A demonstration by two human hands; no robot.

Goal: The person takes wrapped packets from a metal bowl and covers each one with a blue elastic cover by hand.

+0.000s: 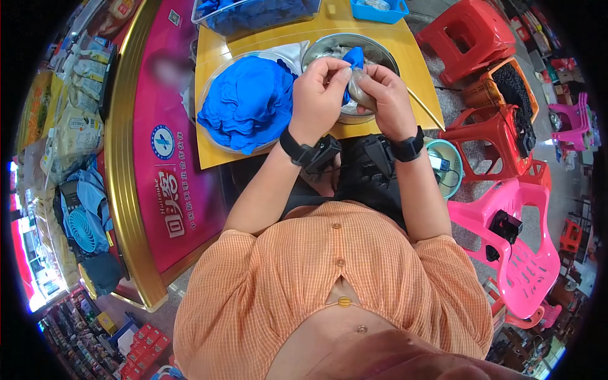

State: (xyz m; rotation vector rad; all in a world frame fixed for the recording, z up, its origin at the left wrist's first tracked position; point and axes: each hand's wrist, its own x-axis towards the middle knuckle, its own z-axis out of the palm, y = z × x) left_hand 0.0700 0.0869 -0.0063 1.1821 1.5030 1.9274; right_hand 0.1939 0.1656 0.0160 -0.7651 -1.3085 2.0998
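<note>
Over the edge of a round metal basin (394, 58), both hands meet around a small blue fabric-like piece (354, 57). Its edge is pinched between the thumb and forefinger of my left hand (320, 95). My right hand (387, 98) has its fingers closed round a smooth grey-brown lump (362, 94) that lies against the blue piece; what the lump is I cannot tell. Left of my left hand, a heap of flat blue pieces (247, 98) fills a round clear tray (206, 136). Pale contents show inside the basin, partly hidden by my hands.
A yellow table (405, 54) bears a clear bin (209, 28) of blue pieces and a small blue basket (380, 11) at the back. A thin stick (425, 109) lies at the right. Red stools (468, 38) and a pink chair (529, 272) stand right; a magenta counter (168, 126) stands left.
</note>
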